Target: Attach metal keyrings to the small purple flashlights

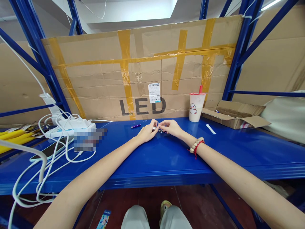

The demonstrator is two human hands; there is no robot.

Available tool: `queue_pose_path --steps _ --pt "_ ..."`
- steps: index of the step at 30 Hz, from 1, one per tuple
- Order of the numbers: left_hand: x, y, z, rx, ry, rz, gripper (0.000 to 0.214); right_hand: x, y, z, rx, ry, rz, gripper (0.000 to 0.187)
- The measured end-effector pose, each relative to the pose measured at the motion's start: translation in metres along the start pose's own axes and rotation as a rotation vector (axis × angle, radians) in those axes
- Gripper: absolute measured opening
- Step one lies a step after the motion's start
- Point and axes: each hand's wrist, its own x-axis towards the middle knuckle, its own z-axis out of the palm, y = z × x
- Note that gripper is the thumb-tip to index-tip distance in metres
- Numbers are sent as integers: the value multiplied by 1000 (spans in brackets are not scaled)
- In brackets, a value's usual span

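Observation:
My left hand (147, 132) and my right hand (171, 128) meet over the middle of the blue shelf (143, 162), both with closed fingertips. Between them is a small item with a pale round part and a thin light loop, too small to name. Small dark, shiny pieces (160, 130) show just under the right fingers, and I cannot tell whether they are held or lie on the shelf. To the left of my left hand lies a short purple stick-shaped thing (136, 126). A beaded bracelet with red cord (196, 146) circles my right wrist.
A lidded cup with a red straw (197, 107), a white strip (211, 128) and an open cardboard box (234, 117) are at the right. White cables (51, 171), a power strip (76, 123) and a phone (49, 149) crowd the left. A taped cardboard sheet (100, 82) stands behind.

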Motion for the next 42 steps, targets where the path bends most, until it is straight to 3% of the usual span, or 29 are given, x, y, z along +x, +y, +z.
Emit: queue_pose_path --steps 7,13,19,33,42 --pt "1 -1 0 -46 37 -121 23 -1 -5 -1 64 20 58 19" --pt "3 -6 2 -71 26 -138 23 -3 -11 0 134 41 127 18" --pt "3 -2 -1 -52 -59 -131 23 -6 -19 -1 134 74 190 21" --pt "3 1 -2 55 -99 -161 24 -2 -6 -1 135 44 32 37" --pt "2 -1 -1 -12 -59 -134 28 0 -4 -1 140 131 -87 28"
